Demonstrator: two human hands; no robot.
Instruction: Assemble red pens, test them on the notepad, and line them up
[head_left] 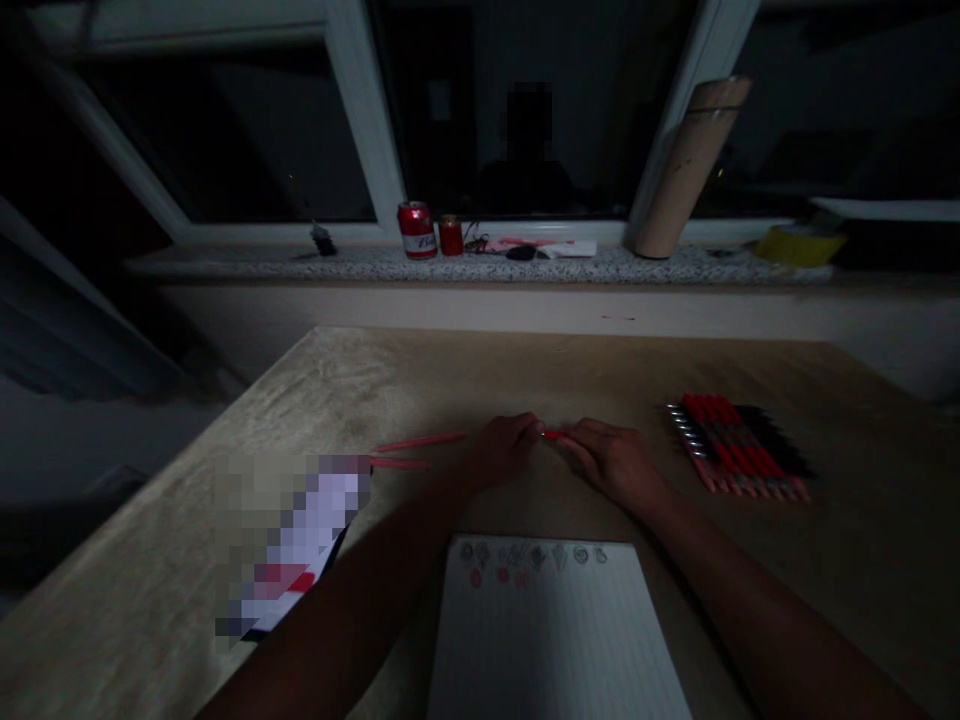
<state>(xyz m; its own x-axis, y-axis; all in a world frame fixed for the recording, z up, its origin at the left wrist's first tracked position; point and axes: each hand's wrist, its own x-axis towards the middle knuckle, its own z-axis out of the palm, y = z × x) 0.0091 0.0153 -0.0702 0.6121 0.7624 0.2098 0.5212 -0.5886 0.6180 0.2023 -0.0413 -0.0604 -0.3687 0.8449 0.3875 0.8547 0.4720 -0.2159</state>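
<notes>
A slim red pen with a small shiny tip is held low over the table, just beyond the notebook. Closed round its right end is my right hand, whose fingers hide the rest of it. My left hand is closed too, its fingertips pinched at the shiny end. Below both hands lies a lined notebook with rows of small dark and red scribbles along its top. Beside my left hand are two thin pinkish-red sticks, too dim to name.
Right of my hands lies a row of red and black pens. A phone-like device with a lit, blurred screen rests at the left. On the windowsill stand a red can, a small red jar and a tall wooden-looking cylinder.
</notes>
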